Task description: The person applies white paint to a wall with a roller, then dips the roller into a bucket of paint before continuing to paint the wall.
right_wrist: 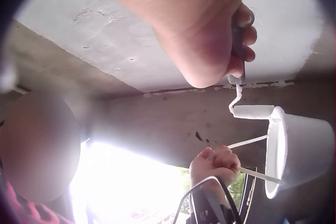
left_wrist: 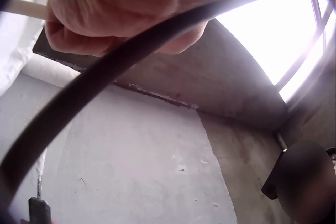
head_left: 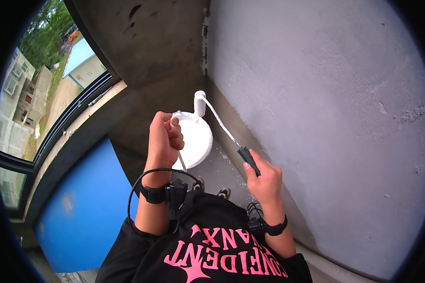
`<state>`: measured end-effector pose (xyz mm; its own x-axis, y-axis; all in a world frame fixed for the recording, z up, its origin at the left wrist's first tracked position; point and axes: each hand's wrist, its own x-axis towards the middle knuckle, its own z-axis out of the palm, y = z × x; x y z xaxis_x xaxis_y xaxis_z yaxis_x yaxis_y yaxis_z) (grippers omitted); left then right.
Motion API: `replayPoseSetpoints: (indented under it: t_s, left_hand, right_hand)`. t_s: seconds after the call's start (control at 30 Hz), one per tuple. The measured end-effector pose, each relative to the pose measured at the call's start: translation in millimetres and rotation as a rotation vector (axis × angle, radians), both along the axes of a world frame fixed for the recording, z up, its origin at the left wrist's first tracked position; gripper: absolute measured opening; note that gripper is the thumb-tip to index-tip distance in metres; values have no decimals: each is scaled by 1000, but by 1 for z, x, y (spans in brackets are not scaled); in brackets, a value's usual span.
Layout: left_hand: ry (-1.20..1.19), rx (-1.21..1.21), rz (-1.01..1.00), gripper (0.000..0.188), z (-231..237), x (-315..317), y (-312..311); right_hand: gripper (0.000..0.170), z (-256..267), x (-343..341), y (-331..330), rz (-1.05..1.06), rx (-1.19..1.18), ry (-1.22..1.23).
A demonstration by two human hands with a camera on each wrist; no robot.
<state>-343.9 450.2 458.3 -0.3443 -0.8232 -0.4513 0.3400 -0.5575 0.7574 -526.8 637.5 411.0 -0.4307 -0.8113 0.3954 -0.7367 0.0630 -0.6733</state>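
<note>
A white bucket [head_left: 193,141] holding white paint hangs by its handle from the left hand [head_left: 166,137], whose fingers curl round the handle; in the right wrist view the bucket [right_wrist: 304,150] appears side on. The right hand [head_left: 264,178] grips the dark handle [head_left: 248,161] of a paint roller. White coating covers the roller's metal rod and its sleeve [head_left: 199,104], which is at the bucket's far rim. In the left wrist view, the left hand [left_wrist: 131,8] holds the pale bucket handle [left_wrist: 23,7], and the roller's dark grip [left_wrist: 39,211] shows low down.
A grey-white coated wall [head_left: 326,118] rises on the right, with a bare brown wall [head_left: 160,56] ahead. On the left are a window frame [head_left: 97,92] and a blue panel [head_left: 87,207]. The floor [head_left: 229,170] has white spots near the person's shoes [head_left: 224,192].
</note>
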Motion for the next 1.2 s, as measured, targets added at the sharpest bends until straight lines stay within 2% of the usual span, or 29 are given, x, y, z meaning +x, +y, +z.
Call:
replayPoseSetpoints:
  t_s: [0.17, 0.27, 0.33, 0.37, 0.43, 0.47, 0.53, 0.57, 0.67, 0.73, 0.77, 0.83, 0.87, 0.93, 0.97, 1.0, 1.03, 1.13, 1.2]
  left_hand:
    - [-38, 7, 30, 22, 2, -3, 2]
    - [-17, 5, 30, 22, -5, 0, 0]
    - [-42, 21, 64, 21, -8, -2, 0]
    - [-43, 21, 61, 21, -9, -2, 0]
    - [-52, 46, 87, 21, -12, -3, -2]
    - [-46, 42, 85, 21, -14, -3, -3]
    - [-61, 60, 111, 21, -15, -4, -4]
    - [-63, 52, 122, 21, -18, -8, -3]
    - [-111, 52, 199, 22, -23, -12, -4]
    - [-130, 54, 196, 22, -31, -11, -5]
    - [-118, 55, 195, 22, -33, -11, -6]
    - [-110, 66, 208, 22, -38, -10, -9]
    - [-110, 77, 230, 22, -44, -10, -11]
    - [-88, 61, 232, 23, -64, -7, -13]
    - [-117, 103, 250, 25, -66, -10, -14]
    - [-109, 56, 215, 26, -66, -4, -35]
    - [-138, 78, 195, 26, -86, -2, -21]
    - [-157, 165, 132, 27, -110, 15, -42]
    - [-155, 154, 98, 26, -134, 17, -46]
  right_hand:
    - [32, -7, -3, 1, -63, 32, 52]
    - [31, -15, -10, 3, -67, 30, -66]
    - [29, -19, -14, 4, -97, 48, -331]
    - [29, -26, -16, 4, -101, 48, -332]
    - [29, -41, -21, 2, -117, -30, -649]
    - [29, -41, -24, 2, -117, -34, -644]
    - [31, -41, -34, 2, -182, 134, -923]
    - [31, -50, -42, 4, -169, 134, -926]
    - [30, -73, -60, -5, -119, 202, -866]
    - [29, -80, -64, -12, -135, 154, -543]
    - [29, -84, -67, -18, -140, 161, -553]
    - [29, -93, -79, -41, -105, 155, -378]
    - [29, -96, -83, -54, -99, 151, -377]
    - [29, -102, -83, -86, -118, 155, -159]
    - [29, -102, -83, -101, -115, 156, -149]
    - [29, -106, -84, -117, -105, 263, -119]
    - [29, -111, -82, -137, -94, 369, -88]
    - [26, -137, -67, -178, -145, 437, 16]
    - [25, -156, -64, -195, -147, 457, -6]
